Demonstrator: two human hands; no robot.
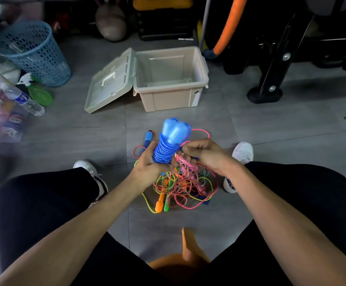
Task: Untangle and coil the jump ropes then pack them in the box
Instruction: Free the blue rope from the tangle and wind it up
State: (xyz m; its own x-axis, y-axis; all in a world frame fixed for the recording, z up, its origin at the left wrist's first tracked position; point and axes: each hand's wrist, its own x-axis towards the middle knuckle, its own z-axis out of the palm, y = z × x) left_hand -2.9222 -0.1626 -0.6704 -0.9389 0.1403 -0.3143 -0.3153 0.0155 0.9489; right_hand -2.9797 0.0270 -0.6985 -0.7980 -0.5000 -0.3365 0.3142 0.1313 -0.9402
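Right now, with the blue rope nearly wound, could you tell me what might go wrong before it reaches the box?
1. The right hand pinches at the coil's lower end beside the tangled pile; a striped strand could get caught into the blue rope.
2. The left hand grips only the bottom of the coil, so turns may loosen if the end is not secured.
3. The open box sits beyond the pile; reaching across might drag loose loops.

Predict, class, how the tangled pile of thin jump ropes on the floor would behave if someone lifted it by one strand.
The tangled pile would probably rise as one floppy clump, since its thin cords loop through each other. The orange handle and green handle at its edge would likely dangle and swing. It looks light for its spread.
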